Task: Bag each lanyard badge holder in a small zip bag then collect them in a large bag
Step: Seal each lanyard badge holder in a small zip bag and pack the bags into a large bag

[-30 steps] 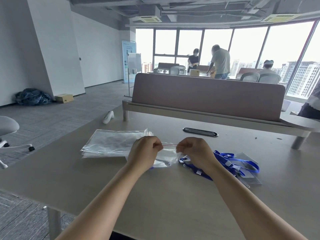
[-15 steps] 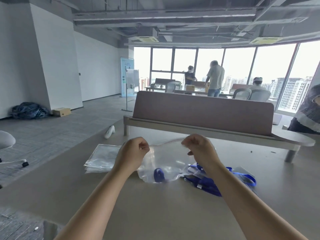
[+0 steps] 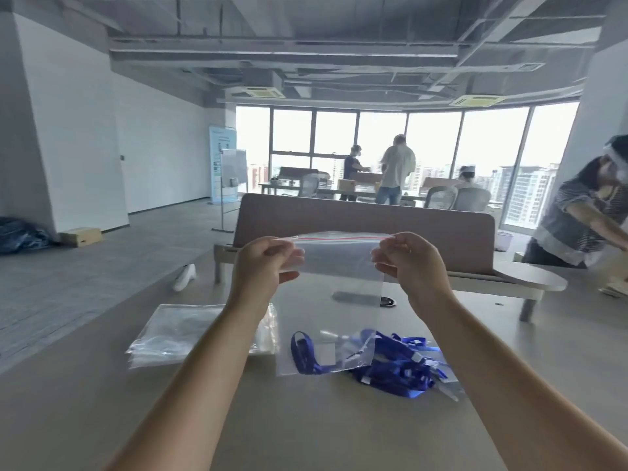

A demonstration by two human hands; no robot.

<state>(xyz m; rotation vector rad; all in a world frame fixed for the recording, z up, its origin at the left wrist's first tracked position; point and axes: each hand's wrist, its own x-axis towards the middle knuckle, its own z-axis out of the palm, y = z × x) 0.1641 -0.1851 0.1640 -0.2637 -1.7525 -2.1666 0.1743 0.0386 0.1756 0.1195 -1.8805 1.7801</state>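
One zip bag [image 3: 339, 287], one lanyard [image 3: 306, 355] inside, pinched by left hand [image 3: 268, 263] and right hand [image 3: 411, 263]

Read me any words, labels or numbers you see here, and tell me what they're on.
No text is legible.
On the standing banner: print too blurred to read.
On the blue lanyards: white tags, too small to tell.
On the zip bag: only a red stripe, no words.

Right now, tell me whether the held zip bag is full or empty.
Full: a blue lanyard lies at the bottom of the zip bag.
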